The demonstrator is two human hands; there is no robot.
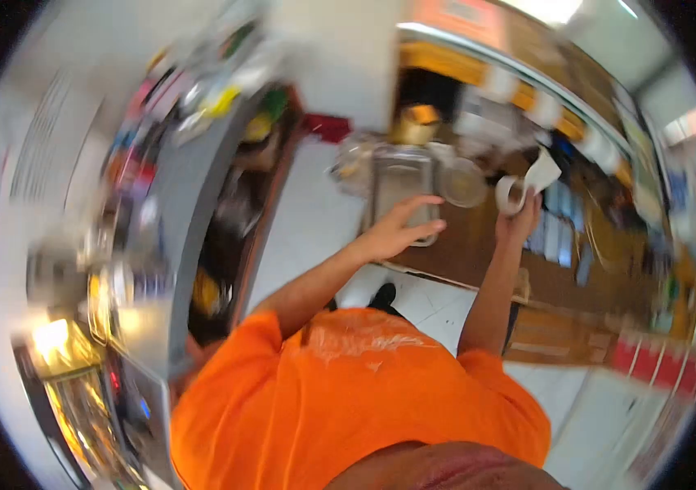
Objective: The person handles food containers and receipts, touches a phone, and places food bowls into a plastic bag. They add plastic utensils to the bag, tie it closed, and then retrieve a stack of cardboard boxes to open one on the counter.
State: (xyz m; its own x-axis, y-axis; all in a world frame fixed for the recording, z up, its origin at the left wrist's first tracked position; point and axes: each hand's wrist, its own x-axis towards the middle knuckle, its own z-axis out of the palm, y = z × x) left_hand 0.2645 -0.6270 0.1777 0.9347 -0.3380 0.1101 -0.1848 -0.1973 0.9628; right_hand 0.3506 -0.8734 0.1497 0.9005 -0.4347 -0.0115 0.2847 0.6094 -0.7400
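Note:
My left hand is stretched over the near part of a clear rectangular container, fingers apart, with nothing in it. At the right, my right hand grips a white roll, perhaps tape or paper; a loose white piece stands up from it. Between the hands and farther back, a round clear container rests on the brown table. Motion blur hides the finer detail, and whether my left fingers touch the container cannot be made out.
A grey counter or cabinet piled with blurred goods runs along the left. Crumpled clear plastic lies beside the rectangular container. Behind the table are shelves with white and yellow items. A lit glass case stands at the lower left.

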